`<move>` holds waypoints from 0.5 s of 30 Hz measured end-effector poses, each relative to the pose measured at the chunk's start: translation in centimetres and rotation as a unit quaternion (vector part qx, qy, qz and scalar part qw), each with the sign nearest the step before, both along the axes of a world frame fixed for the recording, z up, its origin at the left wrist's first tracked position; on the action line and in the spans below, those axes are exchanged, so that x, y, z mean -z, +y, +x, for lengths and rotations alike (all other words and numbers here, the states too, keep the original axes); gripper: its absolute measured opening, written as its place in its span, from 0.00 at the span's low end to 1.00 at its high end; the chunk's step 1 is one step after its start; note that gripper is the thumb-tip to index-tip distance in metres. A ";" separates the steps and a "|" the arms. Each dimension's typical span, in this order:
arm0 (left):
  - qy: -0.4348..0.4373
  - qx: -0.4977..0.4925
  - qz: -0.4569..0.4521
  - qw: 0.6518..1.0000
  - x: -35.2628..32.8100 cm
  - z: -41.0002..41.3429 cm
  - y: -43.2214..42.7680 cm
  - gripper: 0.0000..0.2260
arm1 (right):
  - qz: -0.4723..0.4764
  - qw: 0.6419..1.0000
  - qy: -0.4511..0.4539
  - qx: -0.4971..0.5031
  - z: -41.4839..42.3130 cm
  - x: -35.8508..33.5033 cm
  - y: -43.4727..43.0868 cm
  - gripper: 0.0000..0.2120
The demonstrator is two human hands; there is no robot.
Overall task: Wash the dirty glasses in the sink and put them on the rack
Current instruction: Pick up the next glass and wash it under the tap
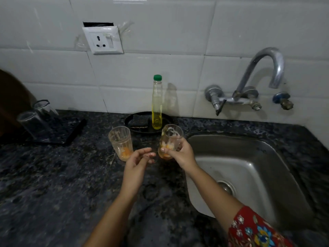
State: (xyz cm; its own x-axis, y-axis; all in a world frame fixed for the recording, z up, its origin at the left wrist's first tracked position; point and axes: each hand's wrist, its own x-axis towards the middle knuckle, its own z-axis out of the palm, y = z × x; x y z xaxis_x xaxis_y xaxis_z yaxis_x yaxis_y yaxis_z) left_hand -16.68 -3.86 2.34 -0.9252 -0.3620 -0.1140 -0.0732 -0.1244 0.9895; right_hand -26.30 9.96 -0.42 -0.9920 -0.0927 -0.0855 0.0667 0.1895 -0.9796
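Far left of the sink [258, 166], the black rack [60, 131] sits on the bench [44, 175] with two clear glasses [33, 125] on it. Nearer the sink, one dirty glass [121, 142] stands upright on the bench, with orange residue at its bottom. Your left hand [138, 159] hovers just beside it, released, its fingers loosely curled around nothing. Your right hand [179, 154] grasps the second dirty glass [170, 138], tilted, just left of the sink's rim. The tap [267, 68] curves above the sink.

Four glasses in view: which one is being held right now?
The dirty glass beside the sink, gripped by the right hand. The other dirty glass stands on the counter; two clear glasses sit on the rack at far left.
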 end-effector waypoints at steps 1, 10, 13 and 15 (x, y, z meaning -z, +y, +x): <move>-0.001 -0.005 -0.007 1.000 -0.1 -0.1 1.4 0.08 | -0.006 1.000 0.003 0.002 0.2 -0.3 1.9 0.23; 0.003 0.023 -0.192 0.981 -1.7 -7.6 15.8 0.11 | 0.025 0.999 0.008 0.020 0.1 -0.8 18.6 0.27; -0.002 0.004 -0.284 0.959 -4.5 -10.8 19.2 0.20 | 0.023 0.999 0.002 0.029 -0.4 -1.0 22.4 0.29; -0.016 0.004 -0.352 0.936 -6.0 -12.8 21.2 0.23 | 0.014 0.999 0.000 0.036 -0.8 -1.3 23.9 0.28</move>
